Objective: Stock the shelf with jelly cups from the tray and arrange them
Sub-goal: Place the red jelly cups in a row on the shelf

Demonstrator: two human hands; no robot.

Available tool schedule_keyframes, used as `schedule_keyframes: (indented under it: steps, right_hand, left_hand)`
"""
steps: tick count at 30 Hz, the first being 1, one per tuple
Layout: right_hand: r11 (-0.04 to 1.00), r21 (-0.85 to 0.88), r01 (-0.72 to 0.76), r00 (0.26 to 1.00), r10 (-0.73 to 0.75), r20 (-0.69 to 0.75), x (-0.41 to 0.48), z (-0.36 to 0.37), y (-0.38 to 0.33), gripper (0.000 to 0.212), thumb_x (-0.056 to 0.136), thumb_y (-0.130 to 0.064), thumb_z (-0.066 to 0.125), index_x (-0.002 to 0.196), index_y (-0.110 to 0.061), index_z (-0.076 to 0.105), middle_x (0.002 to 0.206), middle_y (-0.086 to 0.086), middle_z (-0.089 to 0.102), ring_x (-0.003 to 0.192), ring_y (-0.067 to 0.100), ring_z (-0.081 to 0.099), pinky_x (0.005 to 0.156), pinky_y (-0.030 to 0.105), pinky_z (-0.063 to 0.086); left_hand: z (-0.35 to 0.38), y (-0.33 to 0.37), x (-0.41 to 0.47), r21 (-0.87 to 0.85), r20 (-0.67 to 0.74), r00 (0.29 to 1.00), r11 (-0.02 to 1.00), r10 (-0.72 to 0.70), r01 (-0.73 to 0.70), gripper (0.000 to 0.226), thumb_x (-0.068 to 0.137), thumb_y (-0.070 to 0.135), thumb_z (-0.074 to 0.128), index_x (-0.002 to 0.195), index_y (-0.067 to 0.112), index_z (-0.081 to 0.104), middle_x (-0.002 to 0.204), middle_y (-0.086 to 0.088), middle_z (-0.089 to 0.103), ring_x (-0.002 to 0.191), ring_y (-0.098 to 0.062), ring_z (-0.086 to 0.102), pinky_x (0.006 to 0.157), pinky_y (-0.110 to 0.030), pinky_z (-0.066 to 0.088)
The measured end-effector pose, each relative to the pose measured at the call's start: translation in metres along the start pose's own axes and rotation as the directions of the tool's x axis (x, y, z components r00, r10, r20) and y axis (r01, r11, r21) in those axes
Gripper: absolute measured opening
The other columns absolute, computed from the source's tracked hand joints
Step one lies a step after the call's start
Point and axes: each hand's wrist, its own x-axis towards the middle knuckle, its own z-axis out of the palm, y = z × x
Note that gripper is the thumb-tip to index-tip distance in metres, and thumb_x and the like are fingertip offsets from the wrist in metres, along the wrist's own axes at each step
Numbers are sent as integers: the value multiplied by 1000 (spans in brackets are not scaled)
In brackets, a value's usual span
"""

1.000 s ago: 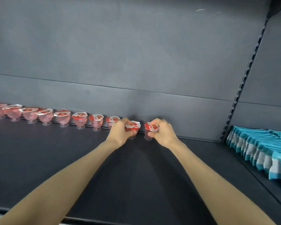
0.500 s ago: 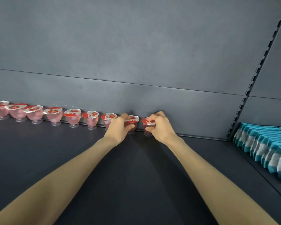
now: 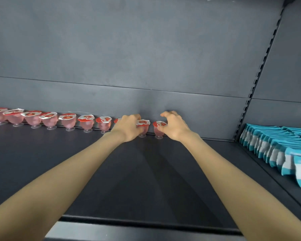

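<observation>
A row of several pink jelly cups [image 3: 69, 121] with red-and-white lids stands along the back wall of the dark shelf [image 3: 137, 171]. My left hand [image 3: 128, 127] curls its fingers and thumb round the second cup from the right end [image 3: 144, 126], which stands on the shelf. My right hand [image 3: 175, 126] is beside the rightmost cup [image 3: 158, 129]. Its fingers are lifted and spread above the lid, and only the thumb touches the cup's front. The tray is not in view.
Blue-and-white packets [image 3: 276, 146] stand in rows on the neighbouring shelf at the right, beyond a slotted upright [image 3: 250, 94]. The grey back panel [image 3: 146, 58] rises directly behind the cups. The shelf's front lip [image 3: 146, 221] runs below my forearms.
Both hands carried their cups back to the wall and set them at the row's right end. My right hand's fingers have since lifted off its cup.
</observation>
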Motion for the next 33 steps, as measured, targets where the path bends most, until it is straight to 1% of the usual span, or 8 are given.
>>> schedule_keyframes:
  steps: [3,6,9,14,20,27,31,33]
  right_hand:
    - [999,-33,32,998,-34,-55,-26,-21,-19,50,92,-29,57,138,-18,41,141,6,39,130,28,38,102,41,39]
    - [997,-47,67,989,-73,-132,-62,-40,-40,49,93,-28,55,139,-17,41,144,4,38,131,27,39,101,40,40]
    - [993,-36,109,970,-115,-212,-102,-53,-61,46,94,-28,55,137,-15,44,142,2,42,128,26,42,99,40,42]
    - [986,-36,166,946,-169,-277,-167,-64,-92,43,95,-29,52,135,-16,45,141,1,42,129,24,39,99,41,42]
    - [964,12,265,911,-246,-332,-239,-60,-115,38,95,-29,52,131,-16,48,138,0,44,121,23,42,92,38,44]
    - [949,78,307,919,-274,-283,-313,-14,-127,40,95,-29,52,133,-14,48,137,2,44,123,24,40,94,37,41]
    - [940,131,314,936,-283,-207,-345,23,-136,41,95,-27,51,133,-13,48,137,2,45,123,23,40,96,34,38]
    - [941,156,299,949,-277,-148,-359,46,-141,40,96,-27,51,133,-12,48,137,3,45,124,23,39,96,35,39]
  left_hand:
    - [-28,6,-27,45,-20,998,998,53,-52,47,86,33,58,130,21,49,121,-13,59,108,-36,55,89,-39,47]
    - [-56,12,-64,53,-102,987,991,126,-121,47,88,32,57,133,21,47,130,-11,54,111,-33,55,93,-39,44]
    - [-76,15,-108,12,-205,962,983,183,-185,46,89,33,58,132,19,48,128,-11,53,103,-32,57,92,-41,44]
    - [-94,11,-181,0,-320,922,973,220,-233,48,89,33,60,132,16,49,130,-11,53,122,-32,46,100,-44,39]
    - [-107,2,-267,112,-418,864,960,279,-255,44,87,30,64,126,11,55,115,-11,59,108,-34,53,93,-45,42]
    - [-97,-17,-360,222,-400,877,956,266,-189,55,82,45,46,120,8,58,110,-12,63,98,-37,58,84,-47,45]
    - [-84,-38,-404,254,-357,903,955,239,-152,46,83,34,59,122,9,57,114,-11,61,100,-36,57,86,-46,43]
    - [-76,-55,-423,261,-334,916,956,220,-135,46,83,37,54,120,10,58,112,-10,62,97,-36,58,82,-45,44]
